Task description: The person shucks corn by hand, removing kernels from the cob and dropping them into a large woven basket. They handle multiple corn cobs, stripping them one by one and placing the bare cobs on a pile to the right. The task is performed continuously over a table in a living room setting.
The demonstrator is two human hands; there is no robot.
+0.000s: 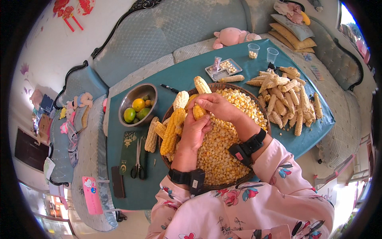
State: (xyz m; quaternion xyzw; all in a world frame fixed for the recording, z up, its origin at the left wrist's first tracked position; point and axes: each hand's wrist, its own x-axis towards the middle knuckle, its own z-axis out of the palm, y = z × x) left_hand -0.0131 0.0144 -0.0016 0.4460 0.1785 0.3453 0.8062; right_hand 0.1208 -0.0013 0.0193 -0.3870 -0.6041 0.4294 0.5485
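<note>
A yellow corn cob [198, 112] is gripped by my left hand [194, 128], whose thumb lies along its lower end. My right hand [219, 104] is closed over the upper part of the same cob, its thumb pressed on the kernels. Both hands are above a round woven basket [269, 127] of loose corn kernels [222, 155]. Several cobs with kernels lie on the basket's left side, among them a yellow one [169, 133] and a pale one [181, 100]. Another cob [202, 85] rests at the far rim, beyond my hands.
Stripped cobs [288, 98] are heaped at the right of the table [179, 71]. A metal bowl [122, 104] of fruit, scissors [138, 161], a dark phone-like object [118, 182] and a black pen [169, 88] lie left. A metal tray [222, 72] and plastic cups [272, 55] stand behind.
</note>
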